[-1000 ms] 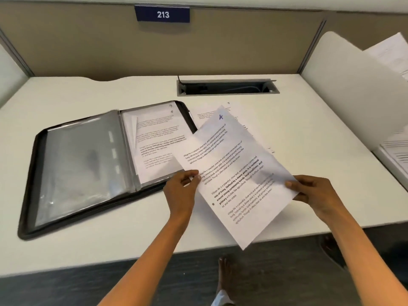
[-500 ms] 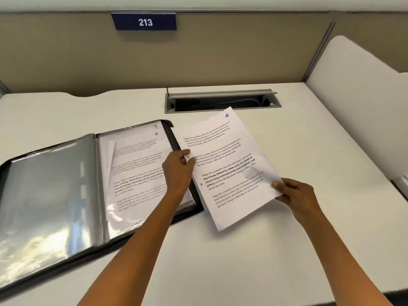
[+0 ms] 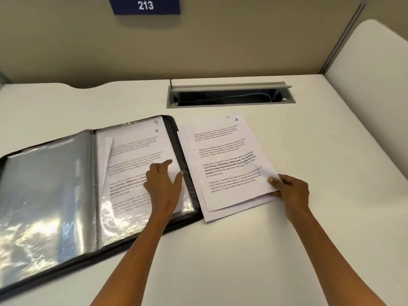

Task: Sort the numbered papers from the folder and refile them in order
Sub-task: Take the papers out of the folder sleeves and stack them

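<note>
The folder (image 3: 174,127) has a black border and clear, glossy grey-tinted sleeves (image 3: 48,195). The loose sheets (image 3: 223,164) are white with black printed text, the top sheet marked "4" in blue ink. The desk (image 3: 309,217) is off-white, the partition (image 3: 242,40) beige, and the sign (image 3: 145,5) navy with white numerals.

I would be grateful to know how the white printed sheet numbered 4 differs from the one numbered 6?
The white printed sheet numbered 4 lies bare atop a loose stack on the desk; the white printed sheet numbered 6 sits inside the open black folder's clear sleeve. The right hand pinches sheet 4; the left hand rests on sheet 6. Both carry similar paragraphs.
</note>
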